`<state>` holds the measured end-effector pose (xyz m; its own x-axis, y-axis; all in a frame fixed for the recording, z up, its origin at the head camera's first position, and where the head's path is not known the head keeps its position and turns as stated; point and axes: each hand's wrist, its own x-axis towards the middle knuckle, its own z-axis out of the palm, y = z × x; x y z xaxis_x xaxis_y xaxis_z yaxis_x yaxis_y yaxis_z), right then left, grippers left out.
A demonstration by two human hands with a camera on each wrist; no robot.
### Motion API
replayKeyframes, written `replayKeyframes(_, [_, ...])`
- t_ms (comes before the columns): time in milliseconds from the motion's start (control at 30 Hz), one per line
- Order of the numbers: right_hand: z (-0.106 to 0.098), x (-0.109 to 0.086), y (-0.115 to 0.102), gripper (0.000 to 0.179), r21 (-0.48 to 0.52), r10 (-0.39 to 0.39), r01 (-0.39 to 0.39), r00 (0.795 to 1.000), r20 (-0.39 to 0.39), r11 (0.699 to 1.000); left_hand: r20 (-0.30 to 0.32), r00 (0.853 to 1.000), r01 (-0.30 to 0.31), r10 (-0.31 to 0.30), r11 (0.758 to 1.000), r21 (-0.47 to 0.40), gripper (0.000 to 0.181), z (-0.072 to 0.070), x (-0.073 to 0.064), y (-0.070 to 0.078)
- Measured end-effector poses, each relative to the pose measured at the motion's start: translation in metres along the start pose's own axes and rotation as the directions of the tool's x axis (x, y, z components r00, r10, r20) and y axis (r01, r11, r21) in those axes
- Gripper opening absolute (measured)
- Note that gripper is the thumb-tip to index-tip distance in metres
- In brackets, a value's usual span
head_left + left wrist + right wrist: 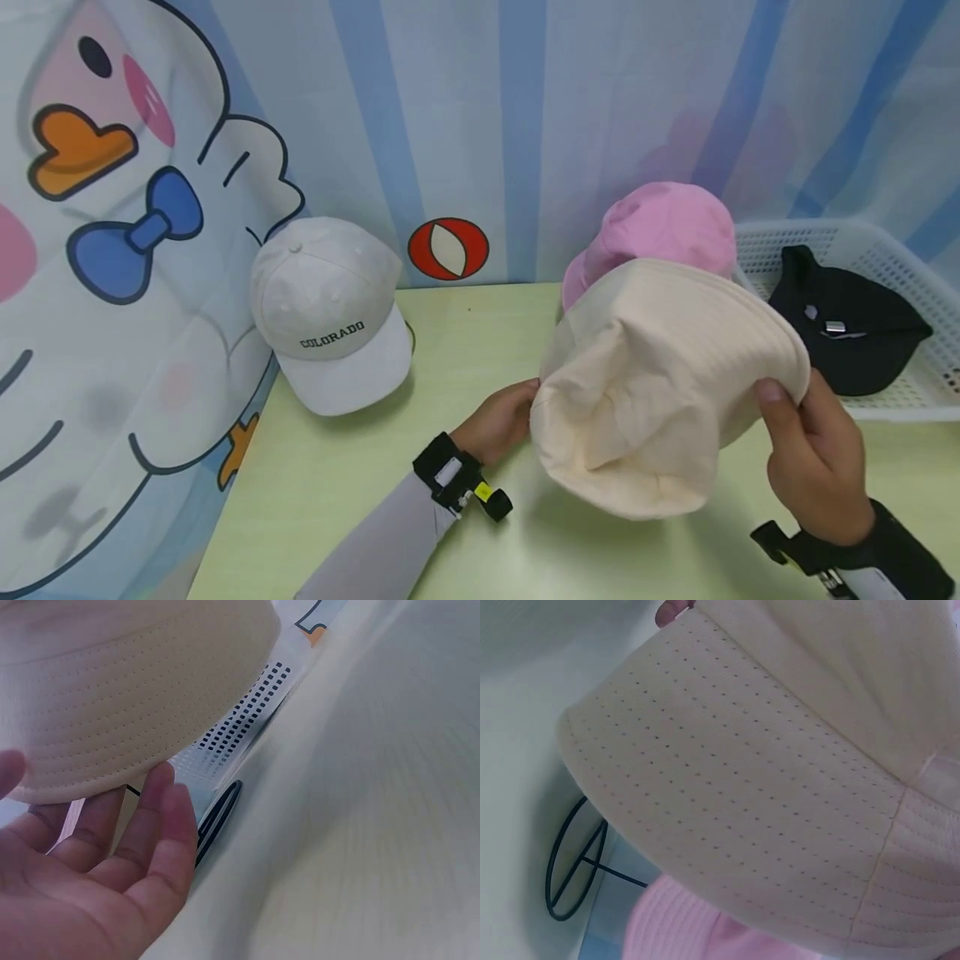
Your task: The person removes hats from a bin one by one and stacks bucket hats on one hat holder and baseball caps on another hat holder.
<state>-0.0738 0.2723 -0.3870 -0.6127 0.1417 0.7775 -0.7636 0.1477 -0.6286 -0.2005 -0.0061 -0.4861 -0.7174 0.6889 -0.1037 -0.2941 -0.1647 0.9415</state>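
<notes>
A cream bucket hat (660, 367) is held up over the table between both hands, its crown dented and its stitched brim towards the right. My right hand (817, 458) pinches the brim's right edge between thumb and fingers. At the hat's left side, my left hand (495, 425) holds the edge, its fingertips partly hidden in the head view. In the left wrist view the left fingers (161, 802) lie behind the brim, with the thumb at the frame's edge. The stitched brim (742, 787) fills much of the right wrist view. Directly behind it is a pink bucket hat (667, 221).
A white cap (330, 300) lettered COLORADO stands at the table's back left. To the right, a white perforated basket (900, 412) holds a black hat (847, 321). A black wire ring base (551, 877) stands beside the pink hat. A printed curtain (465, 108) hangs behind.
</notes>
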Motion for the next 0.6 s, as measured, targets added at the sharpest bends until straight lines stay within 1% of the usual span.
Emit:
replayKeyframes(133, [-0.001,0.001,0.005,0.026,0.075,0.034,-0.034,0.999,0.001,0.997,-0.034,0.999,-0.011,0.012,0.999,0.035,0.038,0.000,-0.002,0.004])
replayKeyframes(200, [-0.002,0.002,0.006,0.028,0.055,0.059,-0.058,0.998,-0.006,0.997,-0.044,0.999,-0.025,0.028,0.998,0.065,0.039,0.000,-0.002,0.005])
replayKeyframes(267, [-0.003,0.003,0.007,0.030,0.028,0.079,-0.079,0.997,-0.017,0.997,-0.049,0.998,-0.044,0.048,0.995,0.087,0.034,-0.001,-0.003,0.007])
replayKeyframes(367, [-0.005,0.005,0.010,0.031,0.036,0.095,-0.094,0.995,-0.024,0.995,-0.044,0.996,-0.076,0.080,0.992,0.097,0.025,0.000,-0.003,0.012])
replayKeyframes(433, [-0.006,0.007,0.011,0.031,0.049,0.100,-0.099,0.995,-0.016,0.994,-0.043,0.994,-0.093,0.097,0.991,0.094,0.023,0.000,-0.004,0.015])
replayKeyframes(467, [-0.007,0.007,0.012,0.031,0.065,0.102,-0.101,0.995,-0.009,0.993,-0.041,0.994,-0.100,0.105,0.990,0.096,0.022,0.000,-0.004,0.016])
replayKeyframes(600, [-0.008,0.009,0.013,0.031,0.073,0.128,-0.129,0.992,0.014,0.989,-0.049,0.990,-0.124,0.131,0.985,0.123,0.024,0.001,-0.004,0.021])
